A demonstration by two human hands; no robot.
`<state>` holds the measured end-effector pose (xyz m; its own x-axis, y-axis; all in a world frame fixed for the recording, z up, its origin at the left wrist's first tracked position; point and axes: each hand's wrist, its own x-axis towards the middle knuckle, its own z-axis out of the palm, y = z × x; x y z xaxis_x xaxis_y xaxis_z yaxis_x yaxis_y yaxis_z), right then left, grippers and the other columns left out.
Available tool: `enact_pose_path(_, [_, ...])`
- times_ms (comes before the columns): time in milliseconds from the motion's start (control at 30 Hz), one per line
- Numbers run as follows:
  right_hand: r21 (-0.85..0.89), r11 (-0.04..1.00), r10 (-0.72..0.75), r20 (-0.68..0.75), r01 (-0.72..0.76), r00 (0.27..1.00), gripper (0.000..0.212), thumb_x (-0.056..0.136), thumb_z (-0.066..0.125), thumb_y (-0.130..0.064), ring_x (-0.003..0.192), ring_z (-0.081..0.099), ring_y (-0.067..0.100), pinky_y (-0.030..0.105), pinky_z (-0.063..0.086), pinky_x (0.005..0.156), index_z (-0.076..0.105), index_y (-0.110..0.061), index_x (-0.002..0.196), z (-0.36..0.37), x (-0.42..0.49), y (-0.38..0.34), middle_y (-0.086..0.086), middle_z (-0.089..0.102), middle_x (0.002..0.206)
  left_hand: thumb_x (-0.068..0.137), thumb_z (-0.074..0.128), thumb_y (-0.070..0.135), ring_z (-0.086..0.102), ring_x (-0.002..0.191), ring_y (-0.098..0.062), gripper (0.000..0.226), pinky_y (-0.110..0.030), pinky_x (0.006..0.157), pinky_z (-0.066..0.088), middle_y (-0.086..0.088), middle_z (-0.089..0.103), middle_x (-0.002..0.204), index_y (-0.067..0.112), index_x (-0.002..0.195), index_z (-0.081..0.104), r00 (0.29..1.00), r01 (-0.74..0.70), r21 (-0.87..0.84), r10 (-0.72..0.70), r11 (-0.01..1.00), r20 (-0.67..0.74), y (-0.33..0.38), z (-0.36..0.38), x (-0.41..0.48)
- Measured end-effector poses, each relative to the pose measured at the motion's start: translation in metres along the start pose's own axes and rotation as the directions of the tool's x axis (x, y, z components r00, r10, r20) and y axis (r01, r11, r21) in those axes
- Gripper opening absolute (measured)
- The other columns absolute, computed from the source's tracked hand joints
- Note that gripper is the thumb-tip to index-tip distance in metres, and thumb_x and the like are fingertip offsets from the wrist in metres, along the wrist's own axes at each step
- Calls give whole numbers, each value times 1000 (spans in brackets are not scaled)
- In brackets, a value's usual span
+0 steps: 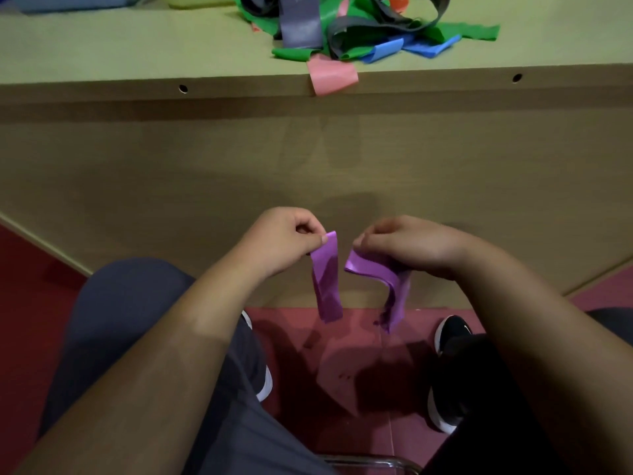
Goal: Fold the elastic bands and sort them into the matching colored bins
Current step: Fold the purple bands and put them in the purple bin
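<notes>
Below the table's front edge, over my lap, I hold a purple elastic band (327, 279). My left hand (281, 241) pinches one end, which hangs straight down. The other end is pinched by my right hand (407, 243) and droops in a curve under the palm. On the tabletop at the top of the view lies a tangled pile of bands (346, 25) in green, blue, grey and pink. One pink band (330, 75) hangs over the table's edge. A blue bin (68, 1) and a yellow bin (195, 1) show only partly at the top left.
The wooden table (137, 46) has a tall front panel facing me. Below are a red tiled floor (342, 354), my knees and my black shoes (452, 332). A metal chair frame (373, 461) shows at the bottom edge.
</notes>
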<state>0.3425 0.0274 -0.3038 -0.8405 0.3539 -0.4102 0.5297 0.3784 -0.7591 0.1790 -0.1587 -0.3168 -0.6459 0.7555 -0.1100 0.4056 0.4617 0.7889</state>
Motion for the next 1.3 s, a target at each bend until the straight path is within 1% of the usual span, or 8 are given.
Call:
enact_pose_path(67, [150, 988, -38, 98, 24, 994, 13, 97, 75, -21, 92, 74, 24, 42, 58, 89, 80, -17, 108, 2, 1, 3, 11, 81, 103, 93, 78, 14, 66, 64, -15, 11, -44, 72, 63, -1, 71, 70, 19, 83, 79, 1000, 29, -62, -28, 998, 4, 1, -1, 1])
enact_pose_path(200, [373, 927, -89, 128, 35, 988, 20, 97, 71, 0, 90, 71, 26, 35, 56, 80, 77, -9, 113, 5, 2, 2, 16, 79, 102, 94, 76, 6, 71, 71, -23, 4, -41, 78, 66, -10, 70, 76, 6, 91, 77, 995, 99, -212, -94, 972, 33, 4, -4, 0])
enact_pose_path(367, [454, 889, -111, 87, 60, 990, 20, 95, 71, 2, 85, 60, 23, 33, 45, 71, 73, -15, 107, 8, 3, 1, 5, 70, 88, 95, 74, 1, 74, 76, -21, 1, -32, 74, 67, -14, 71, 83, 2, 95, 75, 987, 159, -376, -143, 913, 71, 10, -6, -2])
enact_pose_path(467, [520, 847, -170, 73, 108, 983, 22, 96, 71, 1, 88, 61, 24, 33, 46, 75, 74, -17, 106, 11, 3, 0, 6, 71, 91, 95, 75, 2, 74, 76, -19, 2, -29, 72, 66, -12, 73, 85, 3, 97, 74, 981, 193, -455, -167, 869, 97, 12, -7, -5])
enact_pose_path(600, [547, 824, -215, 64, 146, 974, 23, 97, 69, 3, 78, 64, 13, 24, 49, 72, 72, -18, 106, 15, 3, -1, 2, 72, 87, 95, 74, 3, 76, 80, -24, 8, -32, 76, 66, -16, 77, 90, 1, 103, 73, 972, 234, -536, -183, 811, 148, 16, -6, -7])
enact_pose_path(867, [598, 789, -208, 43, 142, 977, 22, 95, 73, 2, 92, 66, 22, 31, 50, 83, 73, -11, 113, 21, 6, -2, 10, 75, 99, 96, 73, 7, 75, 84, -17, 7, -32, 79, 66, -13, 77, 95, 7, 103, 73, 966, 246, -598, -138, 763, 221, 21, -6, -11])
enact_pose_path(1067, [566, 810, -164, -33, 154, 986, 27, 94, 74, 1, 96, 60, 28, 30, 48, 80, 66, 7, 120, 23, 9, -3, 18, 71, 102, 98, 71, 7, 74, 87, -19, 9, -35, 82, 66, -16, 76, 100, 5, 106, 72, 960, 261, -630, -126, 732, 251, 22, -5, -10])
enact_pose_path(1300, [559, 815, -154, -45, 153, 987, 23, 95, 74, -1, 89, 59, 25, 26, 48, 74, 68, 4, 116, 24, 9, -4, 18, 68, 98, 99, 69, 7, 74, 89, -20, 5, -35, 80, 67, -17, 74, 101, 5, 103, 72, 958, 266, -637, -124, 723, 259, 22, -6, -10])
